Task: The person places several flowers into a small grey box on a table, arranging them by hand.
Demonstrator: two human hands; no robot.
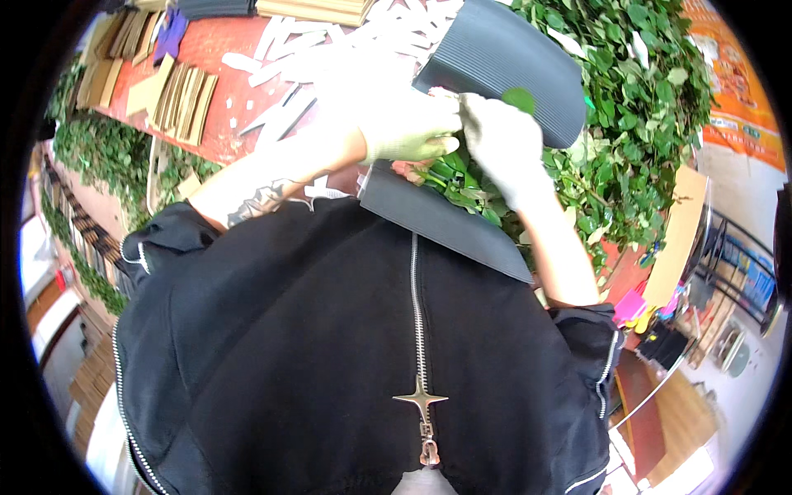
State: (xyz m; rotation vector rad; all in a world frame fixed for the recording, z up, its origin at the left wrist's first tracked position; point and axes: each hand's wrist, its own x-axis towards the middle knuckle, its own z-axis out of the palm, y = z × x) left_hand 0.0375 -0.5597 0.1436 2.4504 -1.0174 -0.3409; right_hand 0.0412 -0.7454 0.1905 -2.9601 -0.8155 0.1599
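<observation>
My left hand point(410, 130), in a pale yellow-green glove, reaches in with its fingers curled closed. Against its fingertips is my right hand point(505, 147), in a whitish glove, its fingers pinched together. A small pinkish bit point(443, 92), perhaps petals, shows where the hands meet; what they grip is mostly hidden. Below them lies a peach-pink rose point(408, 171) with green leaves point(462, 186). These rest between a dark flap point(445, 221) close to my body and a dark grey ribbed sheet point(503, 70) curving up beyond the hands. A round green leaf point(519, 101) stands out against the ribbed sheet.
A large heap of leafy stems point(627, 107) fills the right side. On the red table point(227, 45) lie scattered white strips point(289, 58), folded brown cardboard pieces point(186, 99) and a purple glove-like item point(170, 35). More greenery point(107, 165) lies at the left.
</observation>
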